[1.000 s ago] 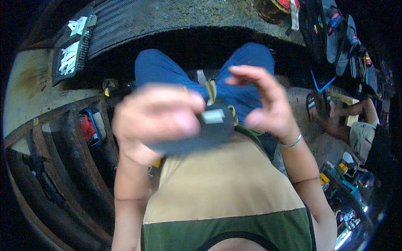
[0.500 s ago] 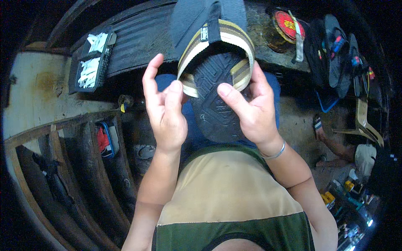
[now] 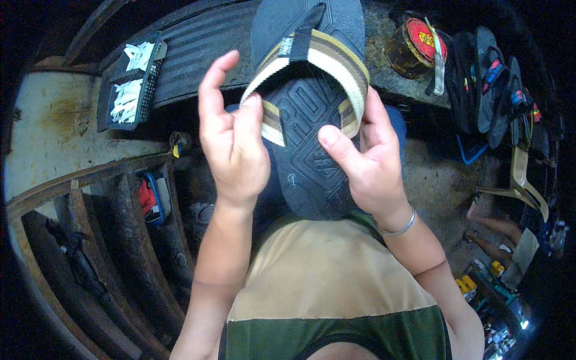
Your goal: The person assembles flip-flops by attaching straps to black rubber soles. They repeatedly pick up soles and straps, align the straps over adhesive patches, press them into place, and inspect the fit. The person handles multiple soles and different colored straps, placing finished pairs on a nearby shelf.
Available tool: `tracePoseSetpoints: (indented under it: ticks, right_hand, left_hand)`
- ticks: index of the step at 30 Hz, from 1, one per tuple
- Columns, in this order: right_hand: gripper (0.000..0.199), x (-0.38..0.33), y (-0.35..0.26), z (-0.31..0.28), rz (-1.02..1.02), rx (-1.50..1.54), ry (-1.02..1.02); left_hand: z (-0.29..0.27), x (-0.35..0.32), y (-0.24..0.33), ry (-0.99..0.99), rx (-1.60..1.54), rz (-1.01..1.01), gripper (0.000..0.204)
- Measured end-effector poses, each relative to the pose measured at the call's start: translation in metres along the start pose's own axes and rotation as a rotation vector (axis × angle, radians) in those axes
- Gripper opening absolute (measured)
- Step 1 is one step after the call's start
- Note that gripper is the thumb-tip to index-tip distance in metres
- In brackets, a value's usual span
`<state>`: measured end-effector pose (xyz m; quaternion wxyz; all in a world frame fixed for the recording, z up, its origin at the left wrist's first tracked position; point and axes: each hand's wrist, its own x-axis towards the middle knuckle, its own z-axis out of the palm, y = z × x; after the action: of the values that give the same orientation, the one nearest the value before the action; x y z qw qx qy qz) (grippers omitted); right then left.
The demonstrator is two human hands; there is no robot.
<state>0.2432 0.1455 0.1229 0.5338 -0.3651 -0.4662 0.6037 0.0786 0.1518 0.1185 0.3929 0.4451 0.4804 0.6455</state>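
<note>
A black flip-flop (image 3: 307,174) with an embossed footbed is held up in front of my torso, heel toward me. Its wide woven strap (image 3: 336,60) is striped cream, brown and olive, with a black toe piece carrying a small label. My right hand (image 3: 375,159) grips the right edge, thumb over the footbed beside the strap's end and fingers behind. At the strap's left side, my left hand (image 3: 237,141) has its thumb pressed on the band while the forefinger sticks up free. Its other fingers are mostly hidden.
A dark workbench (image 3: 207,66) runs across the far side. On it stand a black basket (image 3: 157,57) of white pieces and a round red-topped tin (image 3: 414,45), a knife (image 3: 438,75) beside it. More flip-flops (image 3: 487,90) hang at right, near another person's leg (image 3: 498,225). Wooden slats (image 3: 102,240) stand left.
The flip-flop has tipped and come slightly toward me, so its front part and footbed pattern show more. My left hand has shifted a little left with the strap. The other person's leg has moved.
</note>
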Motion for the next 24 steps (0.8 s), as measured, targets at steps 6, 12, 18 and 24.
tracePoseSetpoints:
  ticks: [6, 12, 18, 24]
  right_hand:
    - [0.071, 0.000, -0.005, 0.000, 0.007, 0.028, 0.003]
    - [0.060, 0.001, -0.005, -0.005, 0.067, 0.046, -0.001]
    - [0.053, 0.011, 0.000, -0.028, 0.408, 0.349, -0.146]
    - [0.035, 0.009, 0.004, -0.034, 0.283, 0.031, -0.143]
  left_hand:
    - [0.001, 0.006, 0.008, -0.038, -0.044, -0.124, 0.038]
    - [0.023, -0.021, 0.015, -0.076, -0.228, -0.064, 0.078]
    - [0.015, -0.020, 0.021, -0.038, -0.111, -0.052, 0.081]
    - [0.022, -0.021, 0.025, -0.043, -0.166, 0.006, 0.081]
